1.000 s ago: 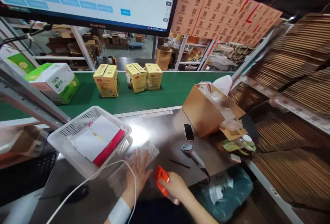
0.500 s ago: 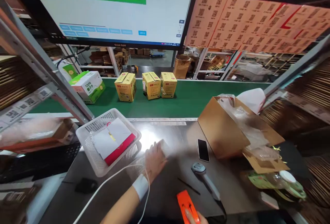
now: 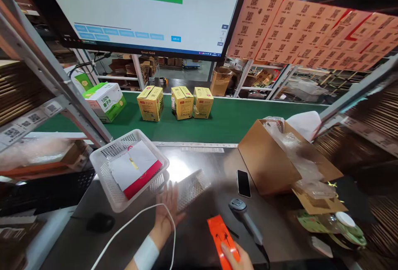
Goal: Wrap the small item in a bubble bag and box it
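My left hand (image 3: 168,207) lies flat on the steel table (image 3: 205,162), fingers spread. Its fingertips reach the near edge of a clear bubble-textured bag (image 3: 192,183). A white cable (image 3: 124,228) loops over that wrist. At the bottom edge my right hand (image 3: 239,259) grips the near end of an orange tool (image 3: 221,234), which points away from me on the table. Just right of the tool lies a grey handheld scanner (image 3: 244,216).
A white mesh basket (image 3: 104,166) holding a white-and-red envelope (image 3: 135,170) sits to the left. A black phone (image 3: 243,183) lies beside an open cardboard box (image 3: 267,160) stuffed with plastic. Three yellow boxes (image 3: 182,103) stand on the green conveyor (image 3: 236,120) under a monitor (image 3: 139,8).
My view has lifted since a second ago. My left hand drew back off the clear bag towards me. My right hand stays on the orange tool at the frame's bottom.
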### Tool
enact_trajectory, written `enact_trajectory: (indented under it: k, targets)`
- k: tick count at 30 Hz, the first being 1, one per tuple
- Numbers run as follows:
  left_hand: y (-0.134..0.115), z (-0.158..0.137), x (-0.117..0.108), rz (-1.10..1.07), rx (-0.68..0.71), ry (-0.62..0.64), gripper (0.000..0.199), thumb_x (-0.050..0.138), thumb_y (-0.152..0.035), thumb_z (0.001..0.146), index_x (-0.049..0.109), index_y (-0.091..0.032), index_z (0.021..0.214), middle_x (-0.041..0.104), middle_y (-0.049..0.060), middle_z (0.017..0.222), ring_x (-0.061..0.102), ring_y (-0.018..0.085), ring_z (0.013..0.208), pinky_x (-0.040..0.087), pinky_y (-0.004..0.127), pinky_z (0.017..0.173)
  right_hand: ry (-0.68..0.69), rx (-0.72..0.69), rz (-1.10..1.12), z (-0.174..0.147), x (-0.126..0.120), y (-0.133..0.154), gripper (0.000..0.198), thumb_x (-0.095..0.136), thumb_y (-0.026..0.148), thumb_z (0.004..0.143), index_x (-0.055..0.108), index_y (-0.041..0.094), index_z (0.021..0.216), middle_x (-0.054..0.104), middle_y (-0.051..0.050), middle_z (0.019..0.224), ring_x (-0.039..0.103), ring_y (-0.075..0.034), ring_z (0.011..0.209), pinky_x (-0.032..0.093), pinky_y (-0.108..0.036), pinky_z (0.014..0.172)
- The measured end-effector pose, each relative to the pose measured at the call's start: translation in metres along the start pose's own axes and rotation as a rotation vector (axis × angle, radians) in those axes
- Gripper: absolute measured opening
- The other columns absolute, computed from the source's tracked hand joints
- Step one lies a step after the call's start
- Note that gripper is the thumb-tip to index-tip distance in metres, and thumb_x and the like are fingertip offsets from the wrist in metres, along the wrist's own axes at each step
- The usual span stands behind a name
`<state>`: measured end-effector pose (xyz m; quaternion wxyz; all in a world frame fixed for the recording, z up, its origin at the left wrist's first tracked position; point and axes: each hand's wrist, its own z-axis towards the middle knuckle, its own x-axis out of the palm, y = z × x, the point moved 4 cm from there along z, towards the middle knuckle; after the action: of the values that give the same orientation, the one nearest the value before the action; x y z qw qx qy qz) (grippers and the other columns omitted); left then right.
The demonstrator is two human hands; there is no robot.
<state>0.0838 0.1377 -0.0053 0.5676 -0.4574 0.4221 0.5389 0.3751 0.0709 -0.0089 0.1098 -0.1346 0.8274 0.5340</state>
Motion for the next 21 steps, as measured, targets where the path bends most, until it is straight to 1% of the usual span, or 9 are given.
enact_trajectory:
  k: [2, 4, 6, 9, 12, 15, 17, 19, 21]
  targets:
    - [0.03, -0.02, 0.006, -0.036, 0.009, -0.028, 0.097, 0.077, -0.04, 0.075, 0.04, -0.01, 0.159, 0.039, 0.024, 0.165, 0.031, 0.046, 0.155, 0.04, 0.068, 0.118, 0.038, -0.042, 0.082, -0.001, 0.012, 0.044, 0.06, 0.064, 0.077, 0.075, 0.08, 0.022, 0.093, 0.08, -0.01, 0.092, 0.073, -0.031, 0.089, 0.058, -0.037, 0.079]
    - [0.048, -0.035, 0.012, -0.066, 0.067, -0.061, 0.084, 0.068, -0.035, 0.084, 0.038, -0.013, 0.159, 0.04, 0.02, 0.166, 0.035, 0.04, 0.154, 0.045, 0.061, 0.117, 0.12, -0.066, 0.145, 0.005, 0.032, 0.094, 0.06, 0.069, 0.076, 0.072, 0.079, 0.02, 0.092, 0.077, -0.008, 0.084, 0.07, -0.027, 0.08, 0.055, -0.034, 0.073]
    - [0.054, -0.042, 0.018, -0.082, 0.11, -0.1, 0.077, 0.062, -0.03, 0.089, 0.037, -0.016, 0.16, 0.044, 0.018, 0.164, 0.044, 0.038, 0.15, 0.049, 0.058, 0.114, 0.265, -0.027, 0.221, 0.014, 0.061, 0.139, 0.059, 0.074, 0.074, 0.066, 0.076, 0.017, 0.083, 0.074, -0.007, 0.075, 0.065, -0.023, 0.068, 0.053, -0.033, 0.067]
    - [0.051, -0.046, 0.022, -0.1, 0.113, -0.183, 0.08, 0.056, -0.03, 0.095, 0.021, -0.02, 0.166, 0.048, 0.017, 0.162, 0.049, 0.036, 0.146, 0.049, 0.056, 0.113, 0.368, 0.045, 0.284, 0.031, 0.102, 0.178, 0.051, 0.07, 0.064, 0.071, 0.074, 0.015, 0.085, 0.071, -0.006, 0.069, 0.062, -0.02, 0.063, 0.051, -0.031, 0.063]
    - [0.043, -0.048, 0.021, -0.127, 0.11, -0.259, 0.088, 0.055, -0.037, 0.098, 0.005, -0.017, 0.168, 0.047, 0.019, 0.162, 0.045, 0.036, 0.148, 0.047, 0.054, 0.113, 0.371, 0.077, 0.249, 0.043, 0.128, 0.184, 0.036, 0.068, 0.048, 0.076, 0.072, 0.013, 0.083, 0.068, -0.004, 0.065, 0.061, -0.018, 0.06, 0.05, -0.029, 0.061]
    - [0.038, -0.049, 0.02, -0.13, 0.104, -0.309, 0.09, 0.057, -0.042, 0.099, 0.004, -0.014, 0.167, 0.048, 0.019, 0.161, 0.042, 0.036, 0.149, 0.044, 0.051, 0.114, 0.355, 0.099, 0.185, 0.049, 0.137, 0.178, 0.029, 0.064, 0.043, 0.081, 0.07, 0.014, 0.08, 0.066, -0.004, 0.063, 0.059, -0.017, 0.058, 0.048, -0.028, 0.059]
    - [0.035, -0.048, 0.02, -0.115, 0.104, -0.343, 0.087, 0.054, -0.039, 0.101, 0.004, -0.014, 0.167, 0.052, 0.019, 0.157, 0.048, 0.035, 0.145, 0.044, 0.051, 0.113, 0.352, 0.101, 0.142, 0.048, 0.137, 0.177, 0.031, 0.062, 0.044, 0.083, 0.07, 0.015, 0.083, 0.066, -0.003, 0.064, 0.06, -0.017, 0.059, 0.049, -0.028, 0.06]
    - [0.033, -0.045, 0.02, -0.101, 0.095, -0.35, 0.078, 0.051, -0.036, 0.103, 0.012, -0.014, 0.167, 0.059, 0.019, 0.151, 0.056, 0.034, 0.138, 0.044, 0.053, 0.113, 0.354, 0.104, 0.098, 0.043, 0.134, 0.176, 0.035, 0.062, 0.049, 0.082, 0.071, 0.015, 0.086, 0.066, -0.003, 0.064, 0.06, -0.018, 0.059, 0.049, -0.029, 0.061]
    - [0.033, -0.04, 0.021, -0.095, 0.066, -0.277, 0.067, 0.05, -0.038, 0.103, 0.031, -0.014, 0.162, 0.061, 0.019, 0.149, 0.059, 0.034, 0.134, 0.045, 0.055, 0.113, 0.355, 0.112, 0.057, 0.032, 0.125, 0.172, 0.042, 0.064, 0.057, 0.078, 0.071, 0.015, 0.085, 0.066, -0.003, 0.065, 0.06, -0.018, 0.059, 0.049, -0.03, 0.062]
